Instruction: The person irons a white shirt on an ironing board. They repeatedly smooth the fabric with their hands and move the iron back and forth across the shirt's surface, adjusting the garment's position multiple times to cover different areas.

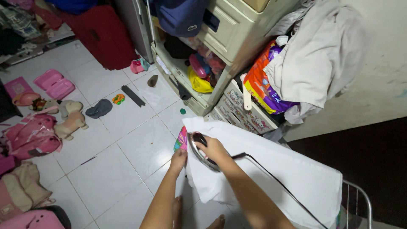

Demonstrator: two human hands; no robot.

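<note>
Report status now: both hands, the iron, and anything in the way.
Right hand grips iron. Left hand holds white cloth edge. Cord trails over the cloth.

The right hand [215, 149] grips an iron [200, 149] flat on a white cloth [271, 169] spread over the ironing board [181, 140] (its bright cover peeks out), while the left hand [178, 159] pinches the cloth's edge. A black cord [280, 184] trails across the cloth.

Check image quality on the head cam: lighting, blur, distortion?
Head view: dim, flat indoor light; the dark floor patch at right is nearly black. Strong wide-angle tilt bends the cream plastic drawer unit. The right hand on the black-handled iron is slightly soft; the white cloth reads bright, not blown out.
</note>
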